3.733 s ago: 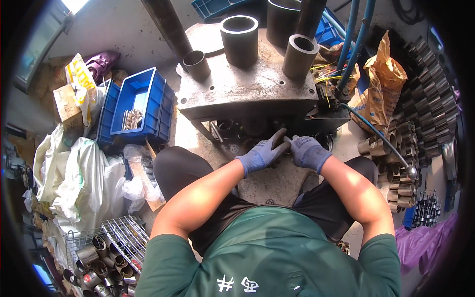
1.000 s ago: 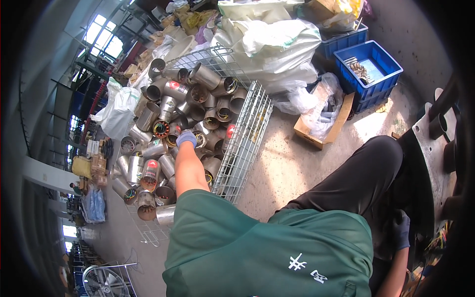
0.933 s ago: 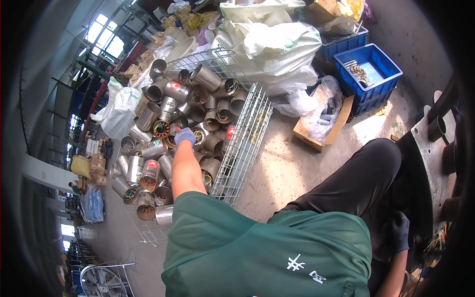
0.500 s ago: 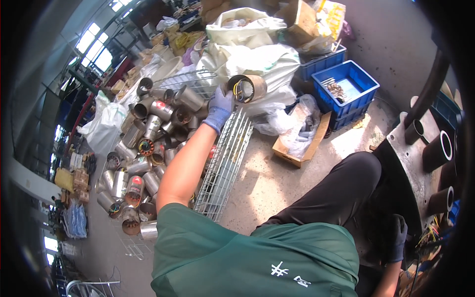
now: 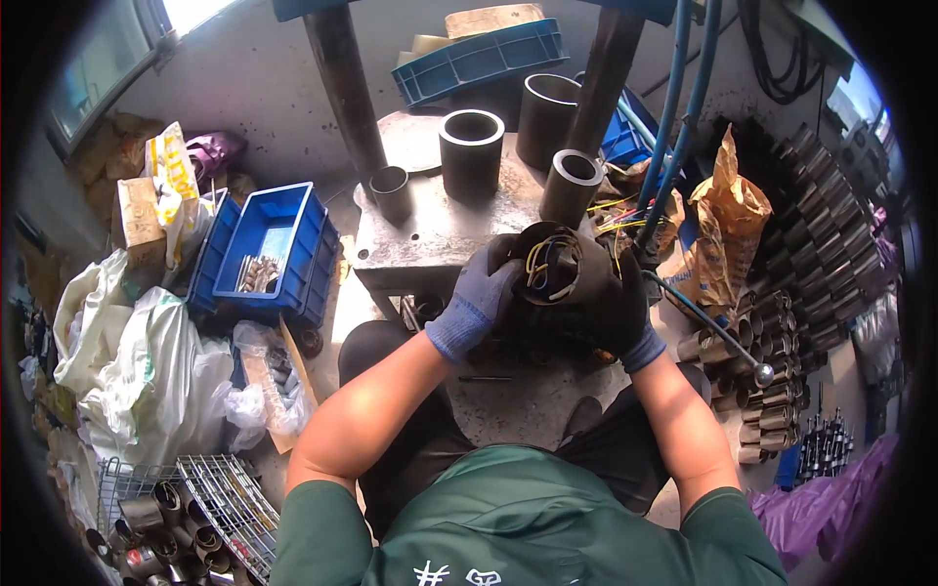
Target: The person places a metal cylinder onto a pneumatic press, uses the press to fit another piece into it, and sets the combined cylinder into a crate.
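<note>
Both hands held a metal cylinder (image 5: 584,270) by the near right corner of the desk (image 5: 440,236), my left hand (image 5: 481,293) at its open end, my right hand (image 5: 627,311) along its side. Probably heavy and rigid, it wanted gripping by its shell, sparing the delicate yellow wires (image 5: 534,258).

Pale wall (image 5: 283,107) behind; window (image 5: 93,73) at upper left; bright patch on grey floor (image 5: 343,311).
</note>
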`<state>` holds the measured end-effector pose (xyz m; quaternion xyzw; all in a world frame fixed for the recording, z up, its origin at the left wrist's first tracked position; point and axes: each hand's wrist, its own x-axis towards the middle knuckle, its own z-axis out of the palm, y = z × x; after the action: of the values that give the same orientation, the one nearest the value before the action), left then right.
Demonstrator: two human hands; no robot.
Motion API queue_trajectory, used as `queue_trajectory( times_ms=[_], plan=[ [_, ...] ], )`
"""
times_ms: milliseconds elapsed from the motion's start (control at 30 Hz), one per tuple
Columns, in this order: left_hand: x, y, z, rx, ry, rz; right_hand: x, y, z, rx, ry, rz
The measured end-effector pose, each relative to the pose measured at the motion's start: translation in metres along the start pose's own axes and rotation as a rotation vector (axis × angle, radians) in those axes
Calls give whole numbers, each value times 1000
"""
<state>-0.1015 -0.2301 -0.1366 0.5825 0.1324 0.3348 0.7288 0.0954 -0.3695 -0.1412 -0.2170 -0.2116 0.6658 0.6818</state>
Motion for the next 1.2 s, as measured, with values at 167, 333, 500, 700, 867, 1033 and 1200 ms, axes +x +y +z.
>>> queue_trajectory(
  times_ms=[167,333,500,700,867,1033,1200],
  plan=[
    [4,-46,48,98,-120,25,-28,-17,-37,-39,325,-86],
    [-5,-37,55,219,-198,85,-48,-11,-49,-65,434,-202],
    [7,-46,55,207,-165,143,-45,-16,-53,-61,497,-337],
    [5,-48,50,226,-117,124,-37,-17,-59,-75,511,-374],
    [3,-50,45,349,-22,136,-33,-14,-53,-117,501,-372],
    [13,-60,32,-409,181,-373,-25,-16,-41,-151,469,-416],
    [29,-99,28,-30,-14,-362,-20,-38,-24,-324,452,-589]
  ],
)
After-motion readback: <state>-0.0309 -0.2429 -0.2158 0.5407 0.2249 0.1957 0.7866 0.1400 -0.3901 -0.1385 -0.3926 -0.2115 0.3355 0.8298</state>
